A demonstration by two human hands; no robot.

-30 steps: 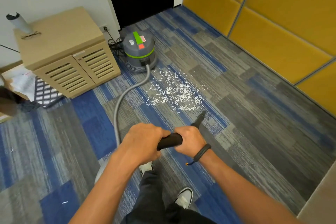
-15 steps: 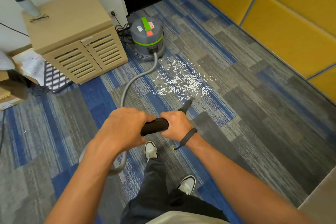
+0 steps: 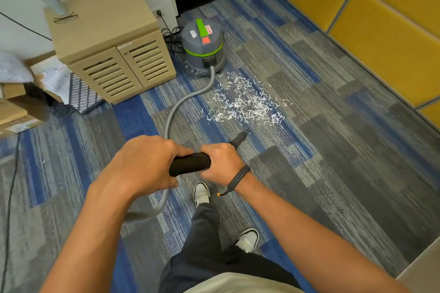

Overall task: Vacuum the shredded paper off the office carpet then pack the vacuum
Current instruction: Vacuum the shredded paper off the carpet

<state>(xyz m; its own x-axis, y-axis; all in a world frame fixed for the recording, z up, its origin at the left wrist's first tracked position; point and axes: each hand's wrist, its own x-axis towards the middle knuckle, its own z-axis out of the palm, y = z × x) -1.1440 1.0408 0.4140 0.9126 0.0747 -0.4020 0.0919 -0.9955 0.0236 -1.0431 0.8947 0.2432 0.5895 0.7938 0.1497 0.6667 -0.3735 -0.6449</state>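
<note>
A patch of white shredded paper lies on the blue and grey carpet. Behind it stands a grey canister vacuum with a green band. Its grey hose curves from the canister to a black wand handle. My left hand grips the handle's rear end and my right hand grips it further forward. The wand's black nozzle tip points at the near edge of the paper, just short of it.
A beige louvred cabinet stands to the left of the vacuum, with a grey tube on top. Cardboard boxes and papers sit far left. A black cord runs along the left floor. Yellow wall panels line the right side.
The view has shifted closer to the vacuum and paper. Both hands keep their grip on the handle, and the nozzle tip stays near the paper's front edge.
</note>
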